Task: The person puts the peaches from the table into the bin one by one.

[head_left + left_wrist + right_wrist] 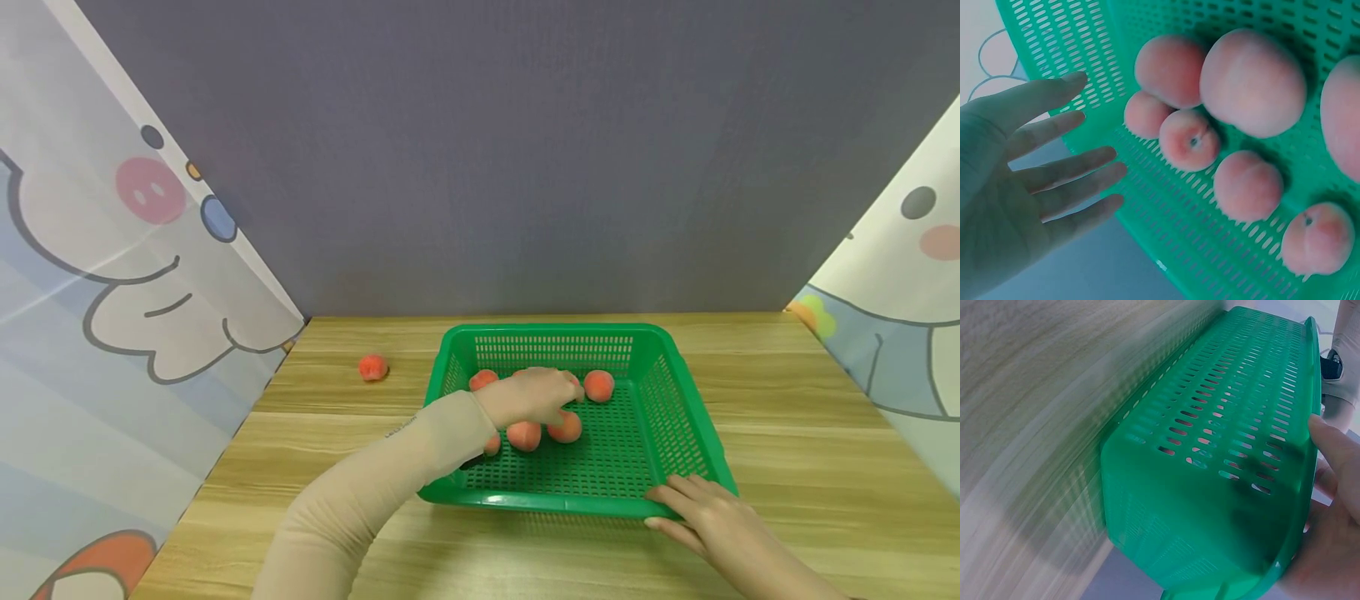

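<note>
A green perforated plastic basket (525, 501) sits on the wooden table with several reddish peaches in it, among them one peach (599, 386) at the back and another peach (566, 427) near the middle. My left hand (537, 395) reaches over the basket above the peaches. In the left wrist view, its fingers (1079, 167) are straight and spread, with nothing held, beside the group of peaches (1249, 185). At the basket's near right corner, my right hand (708, 515) grips the rim, its thumb (1329, 439) outside and its fingers over the edge. My left forearm hides part of the basket.
A lone peach (372, 367) lies on the wooden table (330, 433) left of the basket. A dark grey panel (480, 167) rises behind the table. Cartoon-printed sheets (67, 250) stand along both sides.
</note>
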A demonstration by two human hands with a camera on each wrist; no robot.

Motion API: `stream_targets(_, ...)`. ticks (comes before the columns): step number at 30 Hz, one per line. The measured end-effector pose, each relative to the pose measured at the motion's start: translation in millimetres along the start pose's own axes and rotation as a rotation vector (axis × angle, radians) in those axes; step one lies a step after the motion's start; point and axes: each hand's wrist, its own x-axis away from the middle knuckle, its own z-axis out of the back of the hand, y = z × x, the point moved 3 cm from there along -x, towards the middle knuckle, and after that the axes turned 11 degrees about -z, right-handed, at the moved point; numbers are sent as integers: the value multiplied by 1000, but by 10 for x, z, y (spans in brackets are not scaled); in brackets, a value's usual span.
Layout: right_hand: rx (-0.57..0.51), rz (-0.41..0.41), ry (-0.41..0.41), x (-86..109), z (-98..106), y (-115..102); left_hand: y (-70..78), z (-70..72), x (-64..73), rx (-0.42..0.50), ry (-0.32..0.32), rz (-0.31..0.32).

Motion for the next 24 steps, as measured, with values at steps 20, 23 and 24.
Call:
stream_targets(20,29,-28,-48,-11,8,-3,-213,416,466,-7,80,121)
stream_targets(23,36,-44,-63,-13,6,-1,-255,445,542,-3,76,150)
stream_targets(24,35,-42,-60,-12,6,-2,-274,452,568,-1,80,163)
